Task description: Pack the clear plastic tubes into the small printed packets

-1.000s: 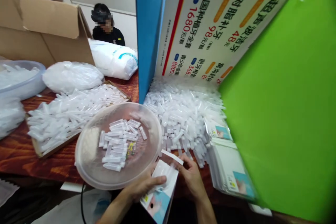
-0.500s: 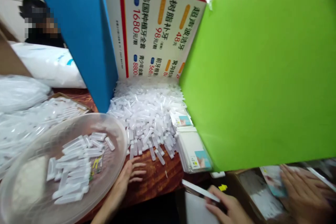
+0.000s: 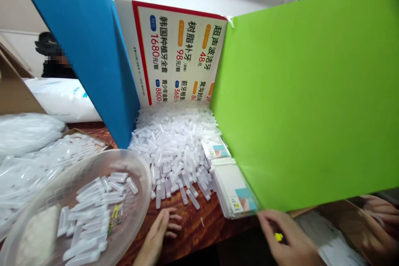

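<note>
My left hand (image 3: 163, 228) rests on the brown table's front edge with its fingers loosely apart, holding nothing. A heap of small translucent white capped tubes (image 3: 177, 145) lies just beyond it. My right hand (image 3: 289, 237) has its thumb and fingertips together at the near corner of a stack of clear card packets (image 3: 229, 183), pinching that corner. The packets show white card with a blue-and-yellow printed corner. To the left of my left hand, a round translucent plastic basin (image 3: 140, 174) holds loose tubes (image 3: 90, 220), small yellow pieces (image 3: 115, 212) and a whitish block (image 3: 39, 232).
A blue panel (image 3: 90, 50), a printed sign (image 3: 183, 58) and a green panel (image 3: 299, 104) wall in the heap. More tubes (image 3: 40, 166) and plastic bags (image 3: 28, 131) lie left. A co-worker's hand (image 3: 380, 220) is at right; another person (image 3: 54, 56) sits behind.
My right hand has moved up and left to the packets' corner; the white strip it held is no longer in view. The co-worker's hands shifted right. The view tilted slightly.
</note>
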Available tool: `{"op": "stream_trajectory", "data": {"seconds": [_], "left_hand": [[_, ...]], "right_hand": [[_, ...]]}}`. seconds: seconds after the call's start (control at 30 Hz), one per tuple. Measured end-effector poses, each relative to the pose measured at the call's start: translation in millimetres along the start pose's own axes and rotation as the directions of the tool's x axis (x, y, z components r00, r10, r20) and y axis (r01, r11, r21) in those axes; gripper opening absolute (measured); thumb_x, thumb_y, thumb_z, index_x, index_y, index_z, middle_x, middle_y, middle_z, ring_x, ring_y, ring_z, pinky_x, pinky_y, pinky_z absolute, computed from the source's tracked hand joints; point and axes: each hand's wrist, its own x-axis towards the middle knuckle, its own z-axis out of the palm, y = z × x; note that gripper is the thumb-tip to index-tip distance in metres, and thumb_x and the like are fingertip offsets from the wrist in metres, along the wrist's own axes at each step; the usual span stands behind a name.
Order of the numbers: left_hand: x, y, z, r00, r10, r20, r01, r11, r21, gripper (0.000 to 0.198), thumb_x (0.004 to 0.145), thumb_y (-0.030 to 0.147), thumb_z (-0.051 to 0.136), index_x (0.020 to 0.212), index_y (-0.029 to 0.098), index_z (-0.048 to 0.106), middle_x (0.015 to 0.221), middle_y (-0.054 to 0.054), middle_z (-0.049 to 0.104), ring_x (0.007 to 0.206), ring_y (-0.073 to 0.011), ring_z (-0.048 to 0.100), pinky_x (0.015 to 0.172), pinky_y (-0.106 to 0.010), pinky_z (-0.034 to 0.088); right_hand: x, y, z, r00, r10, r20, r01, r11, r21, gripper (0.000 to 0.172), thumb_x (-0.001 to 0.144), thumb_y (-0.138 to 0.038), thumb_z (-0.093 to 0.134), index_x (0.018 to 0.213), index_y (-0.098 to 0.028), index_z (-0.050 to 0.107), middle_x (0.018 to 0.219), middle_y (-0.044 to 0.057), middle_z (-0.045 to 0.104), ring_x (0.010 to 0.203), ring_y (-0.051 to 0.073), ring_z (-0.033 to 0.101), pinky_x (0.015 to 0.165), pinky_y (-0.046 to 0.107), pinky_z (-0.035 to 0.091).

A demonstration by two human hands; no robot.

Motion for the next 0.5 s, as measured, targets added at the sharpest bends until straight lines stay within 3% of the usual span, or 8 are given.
{"op": "stream_trajectory", "data": {"seconds": [0.07, 0.17, 0.33, 0.5], "left_hand": [[-1.8, 1.1, 3.1, 1.000, 0.003, 0.018, -0.004, 0.999, 0.036, 0.080, 0.072, 0.088, 0.063, 0.109, 0.018, 0.069, 0.101, -0.012, 0.075, 0.089, -0.0272, 0.072, 0.079, -0.039, 0.055], [-1.3, 1.8, 4.3, 0.999, 0.006, 0.043, -0.008, 0.999, 0.038, 0.074, 0.076, 0.085, 0.064, 0.110, 0.019, 0.069, 0.104, -0.011, 0.075, 0.090, -0.0255, 0.072, 0.080, -0.038, 0.054], [10.2, -2.3, 13.4, 0.998, -0.053, 0.042, 0.058, 0.992, -0.115, 0.078, 0.062, 0.086, 0.074, 0.099, 0.017, 0.070, 0.092, -0.010, 0.077, 0.076, -0.0234, 0.072, 0.068, -0.034, 0.054], [14.5, -4.9, 40.6, 0.995, -0.053, 0.090, 0.064, 0.989, -0.132, 0.076, 0.064, 0.085, 0.074, 0.096, 0.016, 0.071, 0.087, -0.010, 0.076, 0.072, -0.0214, 0.072, 0.064, -0.031, 0.052]], "right_hand": [[4.9, -9.4, 26.0, 0.974, -0.192, 0.120, 0.197, 0.980, -0.025, 0.034, 0.097, -0.020, 0.048, 0.128, -0.022, 0.063, 0.119, 0.009, 0.076, 0.104, 0.026, 0.075, 0.088, 0.038, 0.058], [3.5, -1.8, 48.2, 0.952, -0.268, 0.150, 0.284, 0.954, -0.097, 0.049, 0.092, -0.007, 0.036, 0.134, -0.016, 0.061, 0.127, 0.009, 0.074, 0.112, 0.024, 0.073, 0.091, 0.039, 0.058], [-9.6, 9.8, 44.3, 0.961, -0.262, 0.093, 0.270, 0.959, -0.086, 0.029, 0.100, -0.014, 0.047, 0.118, -0.017, 0.069, 0.113, 0.007, 0.079, 0.101, 0.022, 0.075, 0.089, 0.036, 0.057], [-5.9, 4.6, 41.1, 0.978, -0.200, -0.057, 0.198, 0.979, -0.041, 0.018, 0.101, -0.020, 0.056, 0.107, -0.018, 0.074, 0.101, 0.006, 0.082, 0.088, 0.022, 0.077, 0.082, 0.036, 0.059]]}}
